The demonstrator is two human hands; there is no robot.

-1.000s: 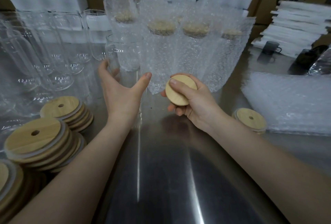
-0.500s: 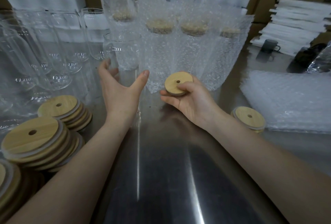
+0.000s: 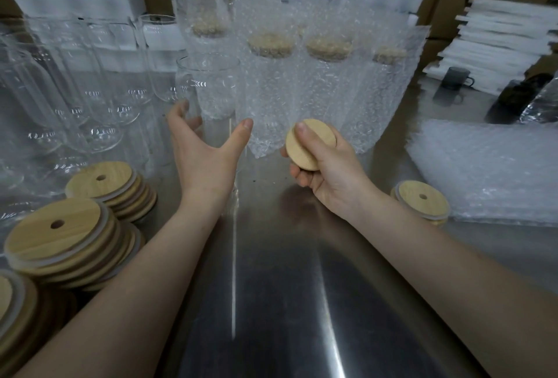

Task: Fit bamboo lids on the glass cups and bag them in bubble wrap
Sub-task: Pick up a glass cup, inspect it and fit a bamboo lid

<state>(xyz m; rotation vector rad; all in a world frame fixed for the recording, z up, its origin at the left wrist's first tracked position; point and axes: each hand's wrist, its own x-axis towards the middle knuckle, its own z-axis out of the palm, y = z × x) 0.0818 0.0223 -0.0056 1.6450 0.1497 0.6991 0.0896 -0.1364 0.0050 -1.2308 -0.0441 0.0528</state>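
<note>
Right hand [image 3: 329, 172] has tilted its gripped bamboo lid [image 3: 305, 148] upward; left hand [image 3: 205, 160], fingers spread, lies nearer the upright glass cup [image 3: 208, 84] directly ahead

Lid stacks [image 3: 60, 235] lie left, bagged cups [image 3: 299, 75] behind, bubble wrap [image 3: 489, 166] right.

Your left hand [image 3: 205, 163] and right hand [image 3: 329, 172] are bare. Your left forearm [image 3: 129, 281] and right forearm [image 3: 437, 256] are uncovered down to the view's lower edge. Your fingers [image 3: 303, 131] have short, plain nails.
</note>
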